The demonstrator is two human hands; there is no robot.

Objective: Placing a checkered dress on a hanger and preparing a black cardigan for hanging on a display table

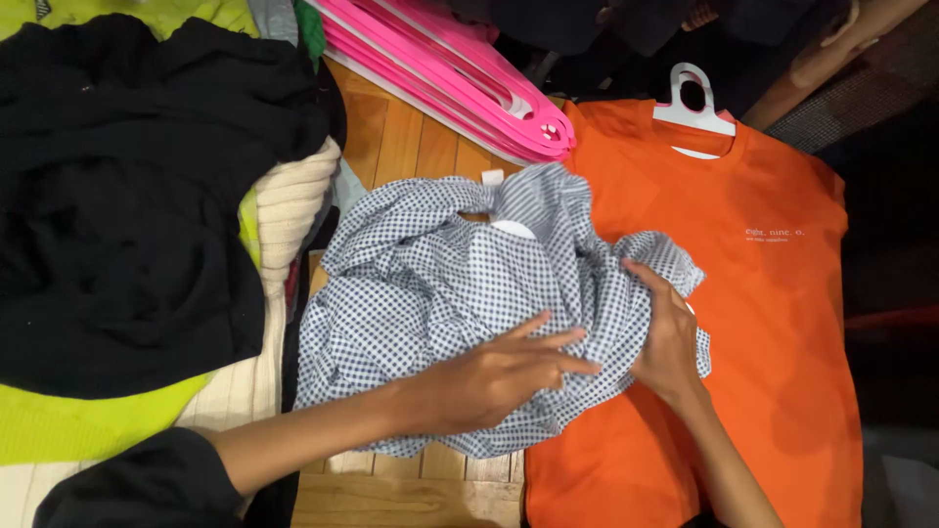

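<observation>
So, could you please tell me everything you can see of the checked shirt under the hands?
The checked shirt is thin woven cloth in a small blue-and-white check, crumpled and bunched on the wooden floor. Its right part lies over the orange T-shirt. A white tag shows near its top edge. The left hand rests flat on it, and the right hand grips a fold.

Floor space: mostly covered, narrow gaps only.
Bare wooden floor shows between the pink hangers and the black clothes pile; the checked shirt and orange T-shirt block the centre and right.
</observation>
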